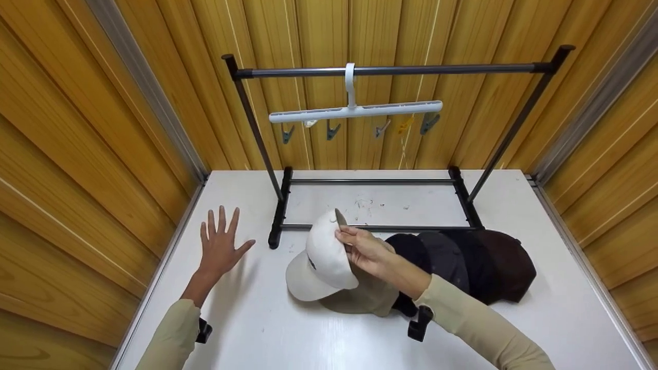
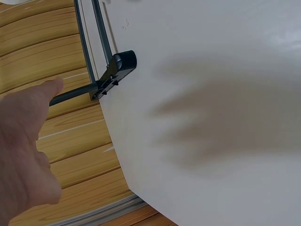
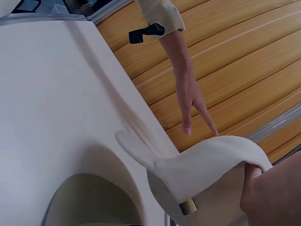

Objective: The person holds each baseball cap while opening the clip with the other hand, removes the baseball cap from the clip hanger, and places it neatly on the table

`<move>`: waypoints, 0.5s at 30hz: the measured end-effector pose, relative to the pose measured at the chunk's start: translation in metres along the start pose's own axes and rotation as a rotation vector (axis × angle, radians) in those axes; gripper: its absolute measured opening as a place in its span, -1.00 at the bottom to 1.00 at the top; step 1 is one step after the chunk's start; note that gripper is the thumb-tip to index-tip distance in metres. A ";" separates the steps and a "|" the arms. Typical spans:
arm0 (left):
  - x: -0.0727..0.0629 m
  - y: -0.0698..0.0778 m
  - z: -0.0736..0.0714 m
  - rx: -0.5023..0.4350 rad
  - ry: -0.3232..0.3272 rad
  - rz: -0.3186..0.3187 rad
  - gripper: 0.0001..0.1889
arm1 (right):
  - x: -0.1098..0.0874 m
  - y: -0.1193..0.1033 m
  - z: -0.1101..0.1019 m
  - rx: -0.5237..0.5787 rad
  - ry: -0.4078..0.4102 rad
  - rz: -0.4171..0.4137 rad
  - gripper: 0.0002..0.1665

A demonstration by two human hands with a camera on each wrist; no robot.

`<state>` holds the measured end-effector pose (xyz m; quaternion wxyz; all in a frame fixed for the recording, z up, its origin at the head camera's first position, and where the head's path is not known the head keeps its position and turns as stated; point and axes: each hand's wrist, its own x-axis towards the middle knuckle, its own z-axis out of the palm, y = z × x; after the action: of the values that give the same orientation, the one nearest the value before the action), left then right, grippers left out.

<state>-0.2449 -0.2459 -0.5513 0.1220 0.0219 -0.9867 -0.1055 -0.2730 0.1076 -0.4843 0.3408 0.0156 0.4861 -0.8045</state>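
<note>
In the head view my right hand [image 1: 367,251] pinches the rear edge of a white cap [image 1: 329,252], thumb outside and fingers inside. The cap is tilted, its brim pointing to the lower left, and hangs over a row of caps. From the right wrist side, the inside of the white cap [image 3: 207,172] shows. A beige cap [image 1: 367,293] lies right beneath it. My left hand [image 1: 220,249] hovers above the table's left side with fingers spread, holding nothing; its shadow falls on the white surface in the left wrist view.
Several dark caps [image 1: 462,262] overlap in a row to the right. Behind stands a black metal rack [image 1: 303,72] carrying a white hanger [image 1: 354,110] with several clips. Wood-patterned walls enclose the white table [image 1: 288,339] on the left, back and right.
</note>
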 end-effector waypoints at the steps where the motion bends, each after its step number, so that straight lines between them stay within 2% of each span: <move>1: 0.001 -0.001 0.000 0.004 -0.002 -0.004 -0.01 | 0.000 0.003 -0.002 -0.010 -0.003 0.004 -0.47; 10: 0.002 0.000 -0.003 0.024 0.003 -0.060 -0.05 | 0.007 0.024 0.000 -0.031 -0.027 -0.005 -0.51; 12: 0.002 0.003 -0.001 0.027 0.001 -0.048 -0.06 | 0.007 0.028 -0.001 -0.074 -0.013 -0.008 -0.50; 15: 0.003 0.009 0.002 0.030 0.007 -0.011 -0.10 | 0.006 0.031 -0.005 -0.219 0.056 -0.042 -0.51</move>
<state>-0.2488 -0.2374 -0.5507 0.1243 0.0297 -0.9876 -0.0912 -0.2615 0.0990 -0.5126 0.3100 -0.0093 0.5805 -0.7529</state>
